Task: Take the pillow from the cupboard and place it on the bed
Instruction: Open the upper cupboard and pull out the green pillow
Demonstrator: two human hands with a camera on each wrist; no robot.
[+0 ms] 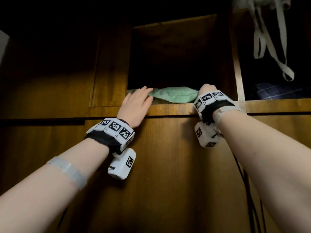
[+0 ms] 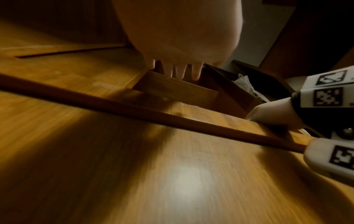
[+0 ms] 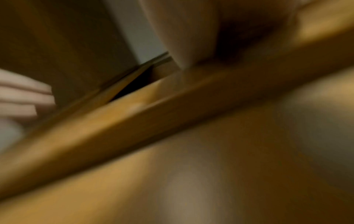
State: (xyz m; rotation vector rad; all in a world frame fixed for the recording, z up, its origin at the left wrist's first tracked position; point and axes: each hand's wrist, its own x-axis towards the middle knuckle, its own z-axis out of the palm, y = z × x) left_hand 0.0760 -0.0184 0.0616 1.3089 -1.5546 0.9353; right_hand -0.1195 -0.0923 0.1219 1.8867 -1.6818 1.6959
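A pale green dotted pillow lies on the floor of the open upper compartment of a wooden cupboard, seen from below. My left hand reaches over the shelf edge with straight fingers that touch the pillow's left end; in the left wrist view these fingers extend past the edge into the dark opening. My right hand is at the pillow's right end, inside the compartment. Its fingers are hidden behind the back of the hand. The right wrist view is blurred and shows only the palm against wood.
White fabric straps hang at the upper right. A dark blue checked cloth lies in the neighbouring right compartment, behind a wooden post. Closed wooden doors fill the space below the shelf. Black cables hang under my right forearm.
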